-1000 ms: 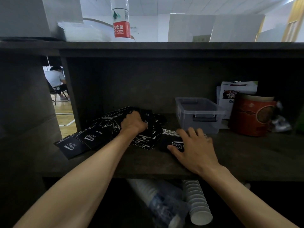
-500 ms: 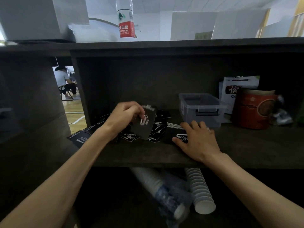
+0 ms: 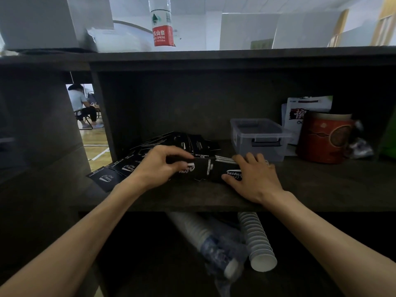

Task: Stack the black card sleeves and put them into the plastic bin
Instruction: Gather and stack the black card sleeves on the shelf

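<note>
Black card sleeves with white print lie scattered (image 3: 171, 144) across the left half of the dark shelf. My left hand (image 3: 158, 168) pinches one black sleeve (image 3: 198, 169) and holds it just left of a small stack of sleeves (image 3: 225, 168). My right hand (image 3: 255, 179) rests flat on that stack, fingers spread over its top and right side. The clear plastic bin (image 3: 260, 138) stands just behind the stack, lid off, and looks empty.
A red round tin (image 3: 323, 139) and a white pouch (image 3: 306, 108) stand right of the bin. A water bottle (image 3: 161, 24) is on the top board. Stacked paper cups (image 3: 257, 239) lie on the lower shelf. A seated person (image 3: 82, 106) shows through the left gap.
My left hand lifted one sleeve out of the scattered pile and carried it right, down to the stack. My right hand stayed on the stack.
</note>
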A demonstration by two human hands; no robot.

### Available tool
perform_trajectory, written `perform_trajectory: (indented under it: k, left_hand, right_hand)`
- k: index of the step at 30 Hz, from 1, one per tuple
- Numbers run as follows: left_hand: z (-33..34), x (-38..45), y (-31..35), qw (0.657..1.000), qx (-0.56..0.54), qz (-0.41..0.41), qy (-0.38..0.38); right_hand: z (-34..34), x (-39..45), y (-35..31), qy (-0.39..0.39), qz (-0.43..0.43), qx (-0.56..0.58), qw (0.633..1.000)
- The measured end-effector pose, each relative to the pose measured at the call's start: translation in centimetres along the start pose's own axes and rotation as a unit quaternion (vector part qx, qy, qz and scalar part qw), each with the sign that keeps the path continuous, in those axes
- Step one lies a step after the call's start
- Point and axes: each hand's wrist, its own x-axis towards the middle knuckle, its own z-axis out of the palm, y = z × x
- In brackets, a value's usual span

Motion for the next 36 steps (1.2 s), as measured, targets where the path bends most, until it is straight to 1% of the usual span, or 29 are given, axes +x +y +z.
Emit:
perform_trajectory:
  k: [1,2,3,4,5,6,7,9,10,11,12,14,16,19,21,24,26,29,31,32,34,35,36]
  left_hand:
    - [0.0,0.0,-0.1,0.998,-0.053,-0.003,0.036]
    - [-0.1,0.1,-0.3,0.993,-0.106,-0.012,0.057]
    - [-0.2,0.2,-0.4,0.988,-0.143,-0.024,0.055]
    - [-0.2,0.3,-0.6,0.988,-0.148,-0.029,0.032]
    - [-0.1,0.3,-0.6,0.99,-0.135,-0.028,0.003]
    - [0.0,0.5,-0.6,0.992,-0.124,-0.026,-0.007]
    - [0.1,0.6,-0.7,0.99,-0.138,-0.026,0.011]
    - [-0.4,1.0,-0.8,0.969,-0.235,-0.042,0.068]
    - [-0.8,1.1,-1.1,0.96,-0.267,-0.051,0.069]
    - [-1.1,1.2,-1.3,0.96,-0.268,-0.057,0.049]
    - [-1.1,1.3,-1.5,0.973,-0.224,-0.058,0.014]
    - [-0.4,1.4,-1.8,0.994,-0.093,-0.047,-0.04]
    - [1.0,1.8,-1.3,0.999,-0.015,-0.031,-0.04]
    - [3.6,2.5,-0.2,0.999,0.05,-0.004,-0.003]
    - [5.4,3.1,0.5,0.998,0.065,0.017,0.0]
    - [7.9,3.7,1.9,0.999,0.035,0.024,-0.004]
    - [9.4,3.9,2.6,1.0,0.023,0.017,-0.005]
    - [11.0,4.2,2.8,0.998,0.054,-0.002,-0.03]
    - [11.3,4.3,2.2,0.998,0.052,-0.01,-0.033]
    - [11.2,4.4,1.8,0.999,0.03,-0.013,-0.021]
    - [10.4,5.0,0.7,0.999,-0.015,-0.026,0.046]
    - [9.9,5.5,0.0,0.997,0.003,-0.037,0.074]
    - [9.4,6.2,-0.8,0.994,0.053,-0.048,0.08]
  right_hand:
    - [0.0,0.0,0.0,-0.001,0.001,0.001,1.0]
    - [0.0,0.1,0.0,-0.001,0.001,0.001,1.0]
    - [0.1,0.1,0.0,-0.002,0.0,0.001,1.0]
    - [0.1,0.1,0.0,-0.003,-0.001,0.002,1.0]
    - [0.2,0.2,0.0,-0.004,-0.002,0.004,1.0]
    - [0.2,0.2,0.0,-0.006,-0.002,0.005,1.0]
    - [0.2,0.2,0.1,-0.007,-0.002,0.006,1.0]
    - [0.1,0.2,0.1,-0.009,0.0,0.008,1.0]
    - [0.1,0.2,0.1,-0.009,0.0,0.007,1.0]
    - [0.1,0.1,0.1,-0.009,0.0,0.006,1.0]
    - [0.0,0.1,0.1,-0.008,0.001,0.006,1.0]
    - [-0.1,0.1,0.0,-0.011,-0.003,0.009,1.0]
    - [-0.6,0.1,0.0,-0.024,-0.008,0.017,1.0]
    - [-1.3,0.0,0.2,-0.058,-0.012,0.039,0.997]
    - [-1.9,0.0,0.2,-0.075,-0.009,0.055,0.996]
    - [-2.3,0.0,0.0,-0.088,-0.008,0.06,0.994]
    - [-2.6,0.2,-0.1,-0.095,-0.011,0.062,0.993]
    - [-2.7,0.5,0.2,-0.111,-0.01,0.062,0.992]
    - [-2.2,0.3,0.2,-0.091,-0.016,0.037,0.995]
    - [-1.8,0.1,0.1,-0.071,-0.02,0.024,0.997]
    - [-1.1,-0.2,0.1,-0.034,-0.025,0.006,0.999]
    - [-0.8,-0.2,0.1,-0.023,-0.025,0.002,0.999]
    - [-0.6,-0.2,0.1,-0.017,-0.023,0.0,1.0]
